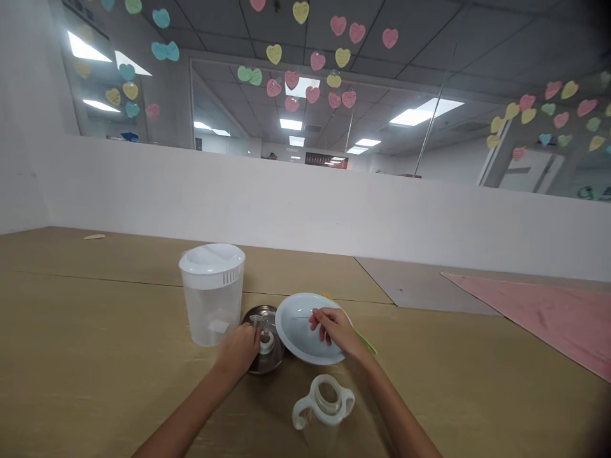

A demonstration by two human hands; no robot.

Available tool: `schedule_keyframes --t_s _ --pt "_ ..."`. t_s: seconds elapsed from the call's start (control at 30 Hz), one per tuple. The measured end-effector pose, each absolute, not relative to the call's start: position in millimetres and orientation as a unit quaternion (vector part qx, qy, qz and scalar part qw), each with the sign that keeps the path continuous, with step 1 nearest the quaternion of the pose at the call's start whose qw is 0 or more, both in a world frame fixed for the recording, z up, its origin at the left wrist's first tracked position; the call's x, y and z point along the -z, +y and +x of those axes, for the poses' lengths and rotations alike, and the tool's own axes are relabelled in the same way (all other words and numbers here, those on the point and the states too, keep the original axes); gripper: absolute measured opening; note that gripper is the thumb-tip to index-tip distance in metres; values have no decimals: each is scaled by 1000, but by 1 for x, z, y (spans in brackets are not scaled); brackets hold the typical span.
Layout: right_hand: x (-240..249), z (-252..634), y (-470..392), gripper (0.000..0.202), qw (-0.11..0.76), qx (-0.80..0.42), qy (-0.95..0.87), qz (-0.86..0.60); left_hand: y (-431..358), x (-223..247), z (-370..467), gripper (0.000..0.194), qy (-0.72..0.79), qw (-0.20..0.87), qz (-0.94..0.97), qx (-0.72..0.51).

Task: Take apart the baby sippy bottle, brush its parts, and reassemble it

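My left hand [241,348] is closed at the left rim of a round metal bowl [268,364], pinching a small clear piece [256,320]. A white ring-shaped part [266,343] lies in that bowl. My right hand [334,326], its fingers pinched together, is over a pale blue-white bowl [298,337] and holds a thin, faint stick [301,317] pointing left. The pale bowl leans against the metal one. Nearer to me, between my forearms, stands an open clear bottle with a white two-handled collar [312,402].
A tall translucent container with a white lid [213,299] stands left of the bowls. Something green [366,341] sticks out behind the pale bowl. A pink sheet [563,315] lies at the right. A flat wooden piece [94,236] is far left, near the white wall [305,203].
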State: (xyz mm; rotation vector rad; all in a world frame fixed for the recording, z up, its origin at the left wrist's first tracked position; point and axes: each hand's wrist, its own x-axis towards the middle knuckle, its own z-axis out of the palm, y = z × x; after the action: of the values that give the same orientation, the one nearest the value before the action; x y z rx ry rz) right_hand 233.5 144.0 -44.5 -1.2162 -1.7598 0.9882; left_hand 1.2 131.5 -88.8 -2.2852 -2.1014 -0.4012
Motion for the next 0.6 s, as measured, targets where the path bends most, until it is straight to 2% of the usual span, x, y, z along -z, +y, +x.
schedule_keyframes --t_s 0.3,0.6 --pt "45 239 126 52 492 -254 -664 -503 129 80 -2 37 -695 8 -711 102" --pt "74 244 121 49 470 -51 -715 -515 125 78 0 36 -677 22 -732 73"
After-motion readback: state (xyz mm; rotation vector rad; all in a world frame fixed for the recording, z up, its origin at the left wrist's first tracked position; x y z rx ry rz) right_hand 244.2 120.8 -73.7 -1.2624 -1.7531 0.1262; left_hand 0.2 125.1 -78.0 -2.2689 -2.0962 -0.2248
